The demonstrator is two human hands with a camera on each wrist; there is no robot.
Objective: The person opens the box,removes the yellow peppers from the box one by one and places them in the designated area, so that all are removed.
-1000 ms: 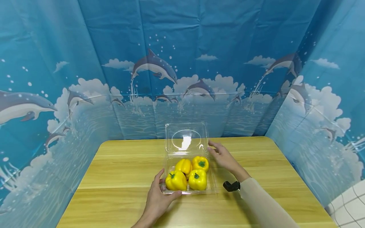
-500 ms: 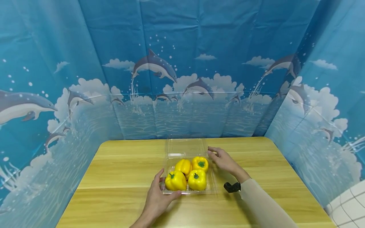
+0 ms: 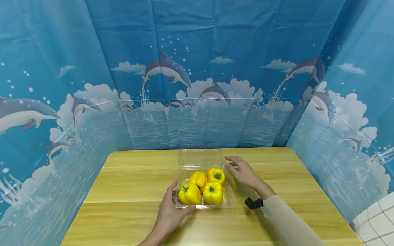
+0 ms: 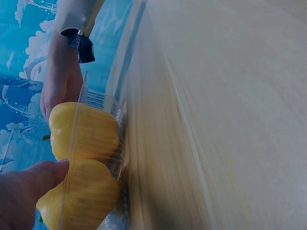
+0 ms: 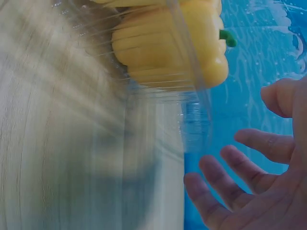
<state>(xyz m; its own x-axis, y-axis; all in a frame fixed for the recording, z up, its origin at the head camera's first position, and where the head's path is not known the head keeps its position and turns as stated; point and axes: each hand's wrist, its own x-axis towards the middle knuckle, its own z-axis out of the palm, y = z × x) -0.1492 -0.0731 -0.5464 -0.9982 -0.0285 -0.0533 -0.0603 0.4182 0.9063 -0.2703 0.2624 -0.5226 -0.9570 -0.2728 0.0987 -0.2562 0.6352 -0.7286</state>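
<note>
A clear plastic clamshell container (image 3: pixel 228 201) lies unfolded on the table, its lid (image 3: pixel 200 157) tipped back toward the far edge. Several yellow bell peppers (image 3: pixel 213 193) with green stems sit inside the base. My left hand (image 3: pixel 171 212) holds the container's near left corner, thumb on the front rim and fingers along the left side. In the left wrist view that thumb (image 4: pixel 48 176) presses on the rim beside a pepper (image 4: pixel 91 132). To the right of the lid is my right hand (image 3: pixel 244 173), fingers spread and holding nothing; in the right wrist view the fingers (image 5: pixel 235 179) are apart from the container.
The wooden table (image 3: pixel 132 191) extends to both sides of the container. A blue curtain (image 3: pixel 197 112) printed with dolphins hangs along the back and sides. A black wrist device (image 3: pixel 254 204) is at the right sleeve.
The lid has swung back from a raised tilt to lying nearly flat. My right hand has let go of it and drawn slightly away, while my left hand keeps its place.
</note>
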